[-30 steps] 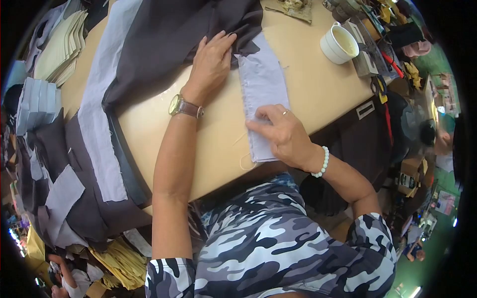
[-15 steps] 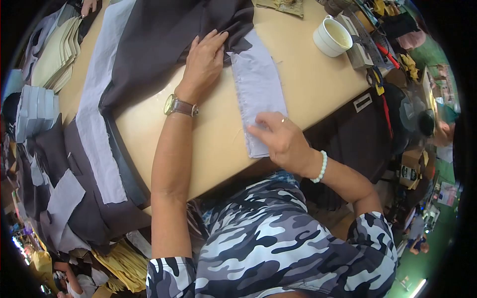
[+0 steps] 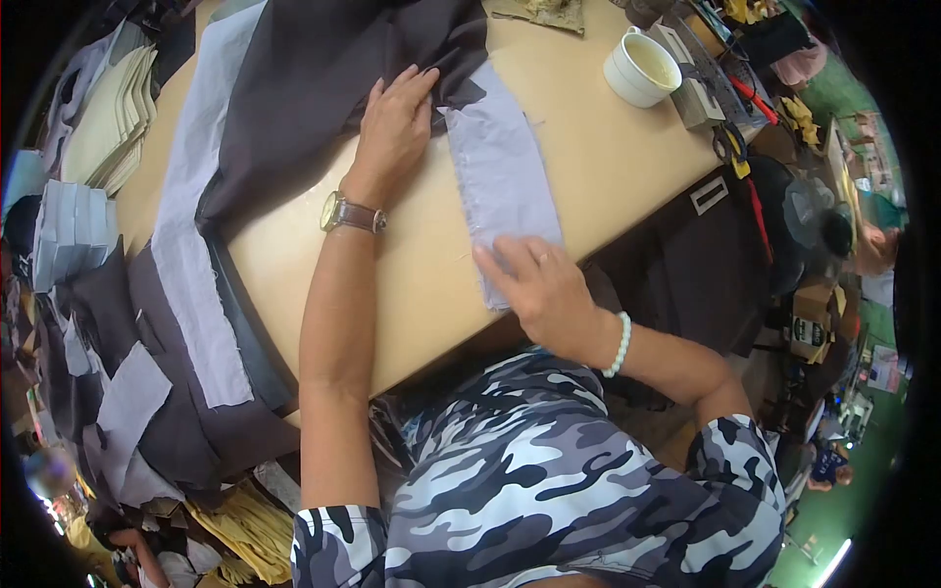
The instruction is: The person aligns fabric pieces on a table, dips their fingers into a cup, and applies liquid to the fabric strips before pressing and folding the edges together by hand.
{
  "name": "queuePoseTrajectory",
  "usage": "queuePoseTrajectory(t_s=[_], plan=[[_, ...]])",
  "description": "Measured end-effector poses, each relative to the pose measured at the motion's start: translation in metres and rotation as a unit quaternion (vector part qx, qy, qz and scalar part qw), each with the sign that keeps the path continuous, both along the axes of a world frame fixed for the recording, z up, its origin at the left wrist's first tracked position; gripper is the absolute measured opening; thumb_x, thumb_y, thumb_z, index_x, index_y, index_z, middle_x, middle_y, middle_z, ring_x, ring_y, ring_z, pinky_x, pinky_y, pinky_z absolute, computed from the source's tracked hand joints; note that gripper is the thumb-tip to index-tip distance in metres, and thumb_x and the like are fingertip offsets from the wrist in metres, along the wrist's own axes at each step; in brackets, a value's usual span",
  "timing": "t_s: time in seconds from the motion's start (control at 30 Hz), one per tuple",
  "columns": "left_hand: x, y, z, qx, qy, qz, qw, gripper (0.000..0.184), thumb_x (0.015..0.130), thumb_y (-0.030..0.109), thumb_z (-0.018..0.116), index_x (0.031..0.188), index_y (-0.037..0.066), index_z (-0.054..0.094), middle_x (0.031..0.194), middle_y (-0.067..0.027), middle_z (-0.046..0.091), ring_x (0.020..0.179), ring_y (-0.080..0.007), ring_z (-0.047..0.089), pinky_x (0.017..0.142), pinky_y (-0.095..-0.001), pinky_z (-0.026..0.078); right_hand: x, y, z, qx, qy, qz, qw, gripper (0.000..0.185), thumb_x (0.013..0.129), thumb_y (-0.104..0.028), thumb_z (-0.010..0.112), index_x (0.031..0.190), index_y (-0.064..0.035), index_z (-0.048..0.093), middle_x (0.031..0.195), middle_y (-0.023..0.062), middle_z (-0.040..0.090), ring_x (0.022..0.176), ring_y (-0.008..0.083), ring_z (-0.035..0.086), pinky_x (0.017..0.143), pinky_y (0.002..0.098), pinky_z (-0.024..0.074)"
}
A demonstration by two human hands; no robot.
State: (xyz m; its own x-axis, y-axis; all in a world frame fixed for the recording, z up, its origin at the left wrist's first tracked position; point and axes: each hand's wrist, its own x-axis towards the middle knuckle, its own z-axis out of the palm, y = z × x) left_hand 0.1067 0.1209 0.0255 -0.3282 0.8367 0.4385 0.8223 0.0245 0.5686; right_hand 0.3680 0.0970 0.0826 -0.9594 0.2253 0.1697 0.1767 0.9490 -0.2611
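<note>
My left hand (image 3: 395, 122), with a watch at the wrist, lies flat with its fingers stretched on the edge of a dark brown cloth (image 3: 304, 98). From under that cloth a pale lavender fabric strip (image 3: 505, 162) with a frayed edge runs down to the table's front edge. Over the strip's lower end is my right hand (image 3: 549, 294), wearing a ring and a beaded bracelet. Its fingers are apart and touch or hover just above the fabric; it covers part of the strip. A second long lavender strip (image 3: 181, 225) borders the dark cloth on the left.
A white mug (image 3: 642, 71) stands at the back right of the table (image 3: 421, 284), beside a grey box (image 3: 689, 83) and scissors (image 3: 730, 147). Stacked cream pieces (image 3: 113, 118), pale blue bundles (image 3: 74, 235) and dark cloth pieces (image 3: 176, 392) are at the left.
My right hand has shifted slightly left and down over the strip, and its curled fingers have straightened. The left hand stays pressed on the cloth. The whole view has shifted a little.
</note>
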Motion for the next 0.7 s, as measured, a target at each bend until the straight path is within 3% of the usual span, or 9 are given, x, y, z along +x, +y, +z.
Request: queuePoseTrajectory(t_s=[0.1, 0.2, 0.3, 0.4, 0.43, 0.5, 0.6, 0.67, 0.7], plan=[[0.001, 0.001, 0.003, 0.008, 0.001, -0.006, 1.0, 0.033, 0.092, 0.009, 0.047, 0.123, 0.007, 0.057, 0.126, -0.0166, 0.056, 0.127, -0.0277, 0.045, 0.109, -0.0472, 0.026, 0.023, -0.02, -0.003, 0.027, 0.031, 0.033, 0.999, 0.043, 0.075, -0.007, 0.051, 0.117, 0.0011, 0.057, 0.11, 0.0167, 0.053, 0.096, 0.0312, 0.054, 0.081, 0.0378, 0.0458], [0.003, 0.0, 0.001, 0.027, -0.007, 0.003, 1.0, 0.032, 0.09, 0.005, 0.048, 0.121, 0.006, 0.058, 0.124, -0.0157, 0.058, 0.126, -0.0277, 0.046, 0.108, -0.0482, 0.027, 0.025, -0.019, 0.008, -0.071, 0.043, 0.053, 0.995, 0.038, 0.074, -0.008, 0.051, 0.11, 0.0042, 0.057, 0.112, 0.0155, 0.052, 0.097, 0.0281, 0.054, 0.081, 0.0359, 0.0455], [0.003, -0.002, 0.003, 0.017, -0.008, -0.003, 1.0, 0.032, 0.091, 0.005, 0.048, 0.121, 0.004, 0.058, 0.124, -0.0152, 0.058, 0.126, -0.0277, 0.046, 0.109, -0.0487, 0.026, 0.012, -0.01, 0.007, -0.028, 0.034, -0.005, 0.999, 0.035, 0.073, -0.007, 0.053, 0.105, 0.0016, 0.06, 0.115, 0.0159, 0.053, 0.095, 0.0285, 0.055, 0.08, 0.0374, 0.0466], [0.006, -0.001, 0.006, 0.001, -0.007, 0.005, 1.0, 0.033, 0.091, 0.004, 0.048, 0.122, 0.004, 0.057, 0.125, -0.014, 0.058, 0.127, -0.0277, 0.045, 0.109, -0.048, 0.026, 0.02, -0.014, 0.013, -0.047, 0.029, 0.051, 0.997, 0.034, 0.071, -0.006, 0.055, 0.104, 0.0001, 0.061, 0.114, 0.0168, 0.054, 0.095, 0.0295, 0.056, 0.081, 0.0381, 0.0469], [0.005, -0.001, 0.006, 0.009, -0.007, -0.001, 1.0, 0.033, 0.091, 0.004, 0.048, 0.123, 0.005, 0.057, 0.126, -0.0138, 0.057, 0.127, -0.0279, 0.045, 0.109, -0.0482, 0.026, 0.021, -0.008, 0.012, -0.115, 0.076, 0.064, 0.988, 0.036, 0.069, -0.002, 0.054, 0.105, 0.0001, 0.061, 0.111, 0.0178, 0.055, 0.095, 0.0315, 0.057, 0.083, 0.0385, 0.0467], [0.005, -0.004, 0.012, 0.036, -0.002, -0.001, 0.999, 0.033, 0.09, 0.007, 0.05, 0.122, 0.007, 0.059, 0.126, -0.0128, 0.058, 0.126, -0.0284, 0.046, 0.107, -0.0473, 0.03, 0.019, 0.006, 0.012, -0.109, 0.12, -0.006, 0.987, 0.036, 0.072, 0.001, 0.051, 0.106, 0.0007, 0.061, 0.11, 0.0191, 0.055, 0.096, 0.0334, 0.057, 0.085, 0.0396, 0.046], [-0.01, -0.01, 0.044, 0.173, -0.036, 0.051, 0.983, 0.037, 0.08, 0.015, 0.068, 0.116, 0.006, 0.062, 0.118, -0.0163, 0.061, 0.117, -0.0315, 0.054, 0.1, -0.0399, 0.04, 0.011, 0.046, 0.004, -0.048, 0.22, -0.088, 0.97, 0.036, 0.08, 0.004, 0.046, 0.115, 0.0021, 0.056, 0.111, 0.0204, 0.054, 0.092, 0.0317, 0.056, 0.085, 0.0386, 0.0454], [-0.037, -0.026, 0.074, 0.213, 0.053, 0.152, 0.964, 0.049, 0.075, 0.019, 0.075, 0.117, 0.001, 0.06, 0.115, -0.0203, 0.061, 0.114, -0.034, 0.055, 0.099, -0.0387, 0.041, -0.001, 0.058, -0.001, -0.143, 0.279, -0.181, 0.932, 0.037, 0.085, 0.002, 0.044, 0.121, 0.0029, 0.051, 0.113, 0.0199, 0.053, 0.09, 0.0273, 0.055, 0.084, 0.0367, 0.0452], [-0.054, -0.038, 0.084, 0.158, 0.047, 0.213, 0.963, 0.072, 0.07, 0.035, 0.078, 0.124, -0.004, 0.052, 0.122, -0.0242, 0.055, 0.117, -0.0371, 0.051, 0.101, -0.0413, 0.039, -0.005, 0.063, -0.004, -0.189, 0.3, -0.229, 0.907, 0.038, 0.087, 0.001, 0.043, 0.125, 0.0033, 0.048, 0.115, 0.0196, 0.053, 0.089, 0.0251, 0.054, 0.083, 0.0357, 0.0451]])
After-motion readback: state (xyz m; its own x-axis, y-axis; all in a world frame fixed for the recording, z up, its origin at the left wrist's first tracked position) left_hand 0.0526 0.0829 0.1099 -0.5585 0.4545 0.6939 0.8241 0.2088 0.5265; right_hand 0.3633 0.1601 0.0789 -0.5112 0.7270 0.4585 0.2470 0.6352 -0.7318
